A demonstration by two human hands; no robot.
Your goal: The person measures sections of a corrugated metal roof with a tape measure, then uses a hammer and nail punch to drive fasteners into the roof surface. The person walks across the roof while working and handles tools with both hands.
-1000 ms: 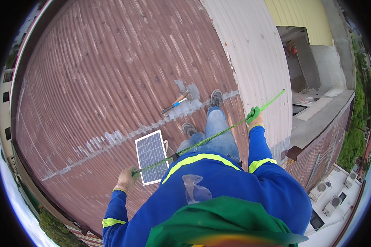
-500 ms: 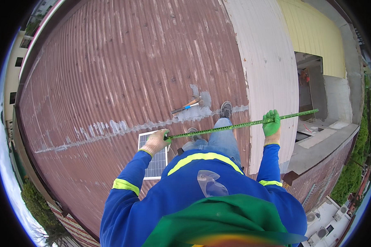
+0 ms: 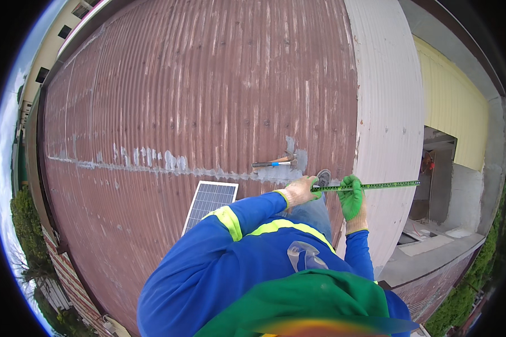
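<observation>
You're standing on the brown corrugated roof, pale strip along its right side, panel lying on the roof to your left. The tape is up in front of your body, off the roof, spanning from your left hand past your right and out over the pale strip. Should handle light: thin blade, springy lengthwise, likely to buckle or twist if pushed or bent sideways. Probably smooth enough to slide through a loose glove, and a kink is the main damage risk; edges may be sharp. Best hold is the near end plus a second pinch partway along, flat faces between thumb and fingers, no crushing. Long axis runs left to right across you, nearly level in view, right end a touch higher; free tip points right, away from both hands, around the strip's outer edge. Left hand is closed around the near end; can't tell whether a case is inside the grip. Right hand is curled around the blade, just beside the left, with the longer stretch running free beyond it. Tools lie on the roof ahead, clear of the tape.
</observation>
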